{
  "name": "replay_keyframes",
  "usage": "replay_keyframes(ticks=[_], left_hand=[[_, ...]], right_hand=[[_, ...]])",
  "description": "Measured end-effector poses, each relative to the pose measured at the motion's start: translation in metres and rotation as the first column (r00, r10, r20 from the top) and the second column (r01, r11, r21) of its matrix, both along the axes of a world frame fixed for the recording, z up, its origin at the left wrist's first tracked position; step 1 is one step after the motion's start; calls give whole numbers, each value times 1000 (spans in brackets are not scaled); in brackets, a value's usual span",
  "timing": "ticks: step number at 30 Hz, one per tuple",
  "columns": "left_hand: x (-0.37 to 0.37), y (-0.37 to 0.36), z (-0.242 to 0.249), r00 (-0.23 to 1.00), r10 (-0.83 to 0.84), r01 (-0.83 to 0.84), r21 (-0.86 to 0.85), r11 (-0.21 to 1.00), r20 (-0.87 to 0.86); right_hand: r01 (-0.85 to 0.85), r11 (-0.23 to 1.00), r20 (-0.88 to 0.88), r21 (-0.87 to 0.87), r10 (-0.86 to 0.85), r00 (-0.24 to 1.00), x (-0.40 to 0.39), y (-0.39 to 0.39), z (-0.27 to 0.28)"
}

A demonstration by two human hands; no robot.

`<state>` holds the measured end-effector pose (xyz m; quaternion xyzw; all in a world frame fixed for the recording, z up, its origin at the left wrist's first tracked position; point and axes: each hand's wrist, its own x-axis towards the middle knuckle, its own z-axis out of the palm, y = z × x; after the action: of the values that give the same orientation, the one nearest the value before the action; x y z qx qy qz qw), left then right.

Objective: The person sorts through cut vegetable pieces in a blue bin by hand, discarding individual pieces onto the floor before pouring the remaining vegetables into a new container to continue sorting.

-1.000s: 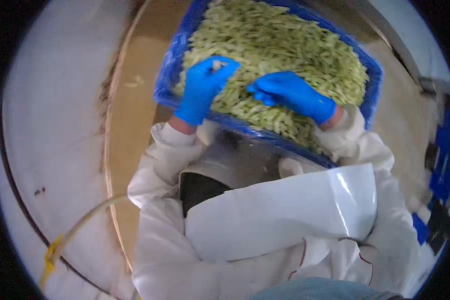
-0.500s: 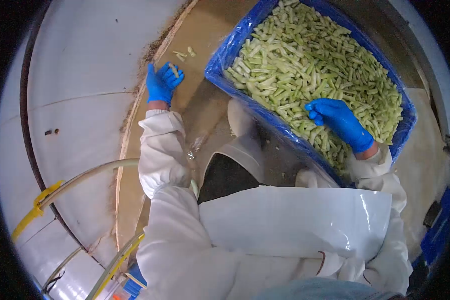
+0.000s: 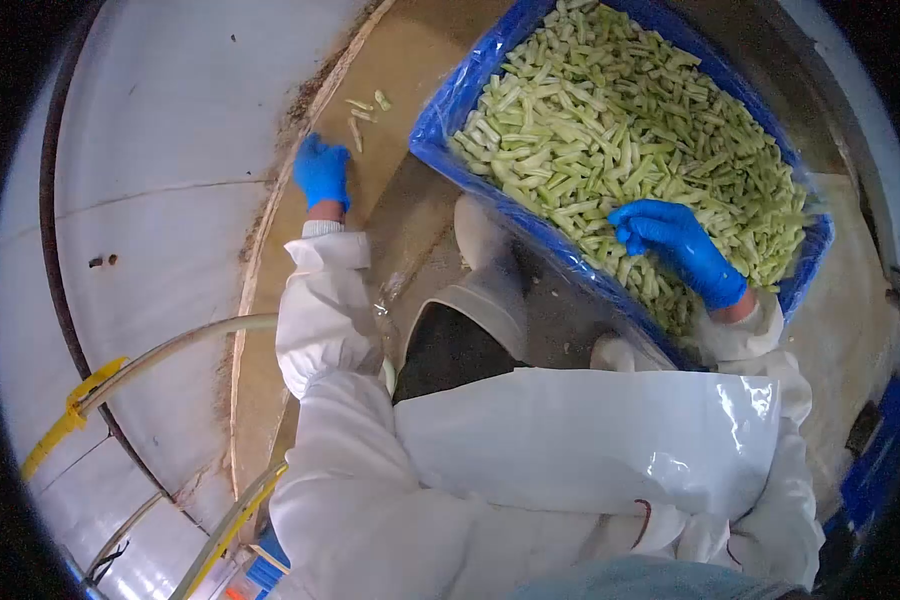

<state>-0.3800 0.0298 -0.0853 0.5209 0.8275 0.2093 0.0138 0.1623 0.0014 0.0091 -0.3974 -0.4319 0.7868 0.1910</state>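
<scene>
A blue crate lined with clear plastic film holds a heap of pale green cut vegetable strips. Over the near side of the heap is my right hand, blue-gloved, its fingers curled together; whatever they may hold is hidden. To the left, my left hand, also in a blue glove, is above the wet brown floor with its back up and fingers folded in, nothing visible in it. Just beyond its fingers a loose strip lies on the floor, close to two more pieces.
A white wall panel with a dirty lower edge runs along the left. A hose with yellow tape crosses at lower left. Rubber boots and a white apron are below me, beside the crate.
My left hand has turned from palm up to back up and let go of a strip, which now lies on the floor. The right hand has barely moved.
</scene>
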Motion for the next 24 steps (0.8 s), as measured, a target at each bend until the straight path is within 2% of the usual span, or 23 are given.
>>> replay_keyframes(ticks=[3, 6, 9, 10, 11, 13, 16, 19, 21, 23, 24], left_hand=[[27, -4, 32, 994, 102, -100, -68, 993, 29], [45, -7, 31, 996, 58, -58, -1, 998, 64], [37, -1, -2, 996, -71, 58, 251, 966, 44], [48, 3, 16, 995, -48, 33, 162, 986, 90], [67, 2, 38, 989, -37, 27, 70, 997, 141], [87, 0, 37, 998, -64, 55, 336, 940, 15], [142, 13, 80, 974, -227, 221, 341, 914, -22], [214, 27, 118, 821, -572, 530, 381, 758, -4], [256, 36, 121, 579, -814, 777, 337, 532, -51], [299, 34, 97, 338, -932, 923, 237, 302, -129], [324, 26, 101, 232, -967, 960, 189, 209, -109]], right_hand=[[-20, 997, 78, 74, 14, 997, 3, -7, 6], [14, 992, 119, 127, -29, 993, 11, -15, 6], [5, 974, 210, 226, -54, 976, 13, -20, 7], [-43, 970, 279, 239, -27, 960, 15, -20, 6], [-51, 940, 301, 338, -57, 952, 16, -21, 7], [-90, 854, 359, 513, -118, 926, 17, -22, 12], [-192, 681, 481, 707, -262, 837, 22, -17, 17], [-250, 338, 396, 907, -490, 777, 36, 2, 11], [-286, 331, 432, 899, -561, 706, 46, 13, 14], [-291, 318, 429, 902, -612, 664, 53, 17, 17], [-295, 327, 439, 898, -616, 654, 52, 13, 20]])
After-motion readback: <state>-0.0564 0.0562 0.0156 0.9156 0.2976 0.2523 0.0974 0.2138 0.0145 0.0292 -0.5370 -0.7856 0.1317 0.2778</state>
